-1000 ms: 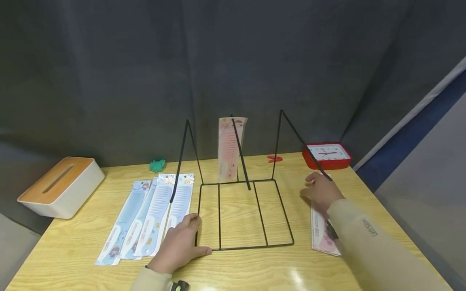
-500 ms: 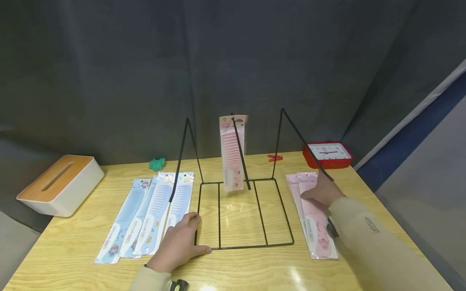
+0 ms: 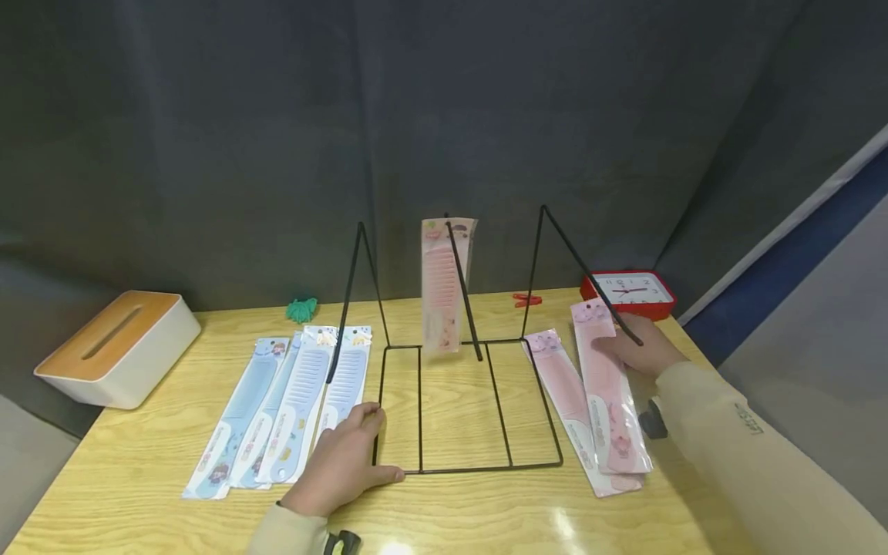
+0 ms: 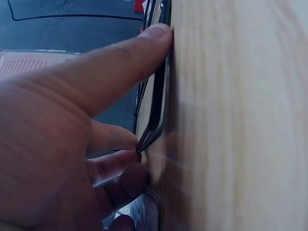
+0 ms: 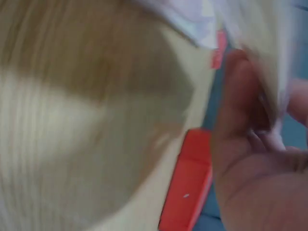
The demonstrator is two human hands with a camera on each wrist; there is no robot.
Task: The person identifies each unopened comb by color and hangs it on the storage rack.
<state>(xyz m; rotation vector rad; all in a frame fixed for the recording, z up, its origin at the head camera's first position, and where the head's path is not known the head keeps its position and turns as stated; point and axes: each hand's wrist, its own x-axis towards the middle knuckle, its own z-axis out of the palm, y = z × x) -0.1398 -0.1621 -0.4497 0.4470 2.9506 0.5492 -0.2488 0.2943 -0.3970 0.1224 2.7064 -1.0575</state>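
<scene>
In the head view my left hand [image 3: 336, 470] rests at the front left corner of a black wire display rack [image 3: 479, 469]. The left wrist view shows its thumb along the front wire and its other fingers bent at the corner. My right hand [image 3: 641, 347] pinches the edge of a pink comb in clear packaging [image 3: 610, 401], tilted up beneath the rack's right prong. Partly under it lies another packaged pink comb [image 3: 563, 381]. One more pink comb [image 3: 438, 281] hangs on the middle prong. In the right wrist view the held package [image 5: 257, 33] is blurred.
Several packaged blue combs [image 3: 298, 416] lie left of the rack, overlapping. A tissue box [image 3: 139, 370] with a wooden lid stands at far left. Along the back are a green tangle [image 3: 301, 310], a red clip [image 3: 528, 300] and a red clock [image 3: 637, 291].
My right hand has drawn the top pink comb up and to the right, apart from the one below, which has slid left. The hanging comb has swung. My left hand has stayed put.
</scene>
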